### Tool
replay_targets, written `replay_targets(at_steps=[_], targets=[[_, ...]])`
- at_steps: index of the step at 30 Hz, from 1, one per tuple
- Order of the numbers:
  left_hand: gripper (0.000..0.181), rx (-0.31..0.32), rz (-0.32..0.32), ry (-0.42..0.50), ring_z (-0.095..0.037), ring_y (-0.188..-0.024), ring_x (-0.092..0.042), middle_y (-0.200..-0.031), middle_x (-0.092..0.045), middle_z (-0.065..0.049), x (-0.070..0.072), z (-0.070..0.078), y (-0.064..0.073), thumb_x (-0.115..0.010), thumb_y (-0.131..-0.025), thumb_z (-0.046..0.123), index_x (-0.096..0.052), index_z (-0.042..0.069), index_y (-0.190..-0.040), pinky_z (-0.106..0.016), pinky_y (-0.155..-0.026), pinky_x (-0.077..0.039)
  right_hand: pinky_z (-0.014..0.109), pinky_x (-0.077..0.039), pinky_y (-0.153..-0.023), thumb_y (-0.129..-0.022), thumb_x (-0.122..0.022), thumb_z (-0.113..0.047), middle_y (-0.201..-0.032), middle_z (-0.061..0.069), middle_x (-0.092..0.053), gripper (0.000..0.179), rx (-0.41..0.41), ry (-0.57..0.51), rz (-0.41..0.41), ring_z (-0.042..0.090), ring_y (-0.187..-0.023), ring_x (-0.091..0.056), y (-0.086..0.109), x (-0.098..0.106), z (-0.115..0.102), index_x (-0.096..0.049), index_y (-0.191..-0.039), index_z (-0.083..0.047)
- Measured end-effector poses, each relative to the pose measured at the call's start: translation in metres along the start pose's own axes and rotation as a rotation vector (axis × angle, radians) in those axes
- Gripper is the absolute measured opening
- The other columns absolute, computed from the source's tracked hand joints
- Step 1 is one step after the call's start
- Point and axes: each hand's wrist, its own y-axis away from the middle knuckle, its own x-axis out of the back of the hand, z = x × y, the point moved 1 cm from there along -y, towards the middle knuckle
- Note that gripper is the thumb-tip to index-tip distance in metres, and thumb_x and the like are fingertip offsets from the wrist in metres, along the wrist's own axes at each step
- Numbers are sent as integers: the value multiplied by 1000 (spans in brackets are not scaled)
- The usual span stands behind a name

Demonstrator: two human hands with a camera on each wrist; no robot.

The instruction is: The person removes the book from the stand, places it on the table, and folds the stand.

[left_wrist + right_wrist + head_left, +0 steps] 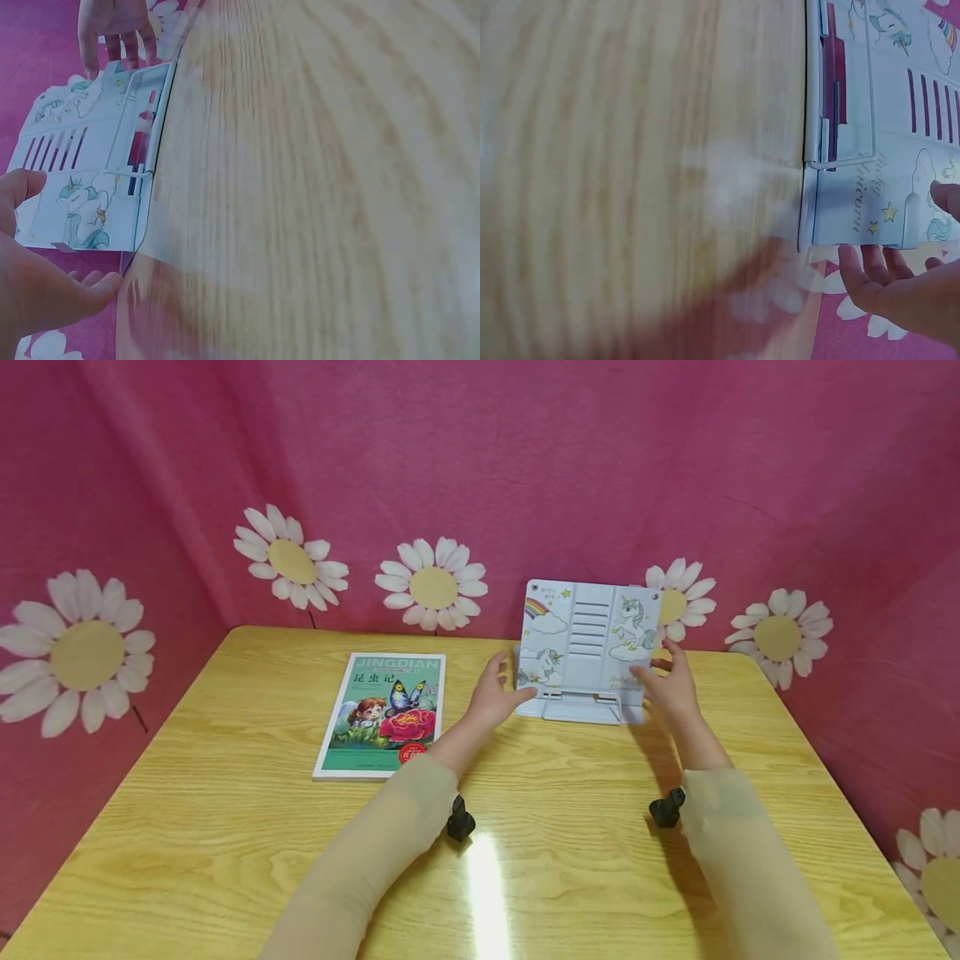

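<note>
A white book stand (592, 635) with unicorn, rainbow and star pictures stands tilted up on its base at the back of the table. My left hand (495, 693) is at its left side, thumb and fingers spread apart. In the left wrist view, those fingers (109, 286) lie beside the stand's edge, and a digit overlaps its front. On the other side, my right hand (673, 689) has its thumb over the front panel. The right fingertips (847, 259) come right at the side edge in the right wrist view, loosely bent. A wire bar (581, 708) folds out at the stand's lower front.
A green-covered book (382, 714) with a butterfly and a girl lies flat, left of the stand. Behind the wooden table (555, 860) hangs a pink curtain (480, 460) with daisies. Small black devices (460, 820) sit at both wrists.
</note>
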Motion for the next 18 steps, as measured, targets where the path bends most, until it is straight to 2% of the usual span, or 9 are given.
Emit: replay_targets(at_steps=[3, 9, 13, 18], targets=[[79, 10, 7, 1, -33, -133, -36, -148, -33, -16, -2, 0, -3, -70, -84, 13, -25, 12, -149, -42, -107, -37, 25, -52, -73, -92, -59, -24, -136, 18, -37, 74, -30, 13, 13, 15, -91, -48, -6, 0, 2, -16, -151, -18], [73, 1, 22, -19, -34, -128, -42, -143, -38, -18, -3, -2, -11, -68, -85, 10, -30, 8, -146, -42, -103, -41, 18, -48, -64, -94, -55, -24, -124, 14, -41, 62, -16, 59, 21, 16, -93, -45, -14, -1, 4, -25, -147, -11], [69, 1, 44, -21, -33, -124, -45, -139, -42, -18, -4, -2, -16, -67, -84, 7, -34, 8, -144, -42, -100, -44, 24, -50, -67, -95, -52, -26, -114, 11, -43, 57, 14, 85, 11, 18, -92, -46, -16, 0, 3, -29, -142, -5], [68, -1, 57, -48, -30, -118, -48, -136, -46, -16, -6, -7, -22, -68, -84, 7, -35, 9, -143, -39, -95, -47, 29, -52, -67, -95, -50, -24, -110, 11, -45, 48, 9, 88, 22, 20, -90, -47, -19, 0, 3, -34, -136, -3]])
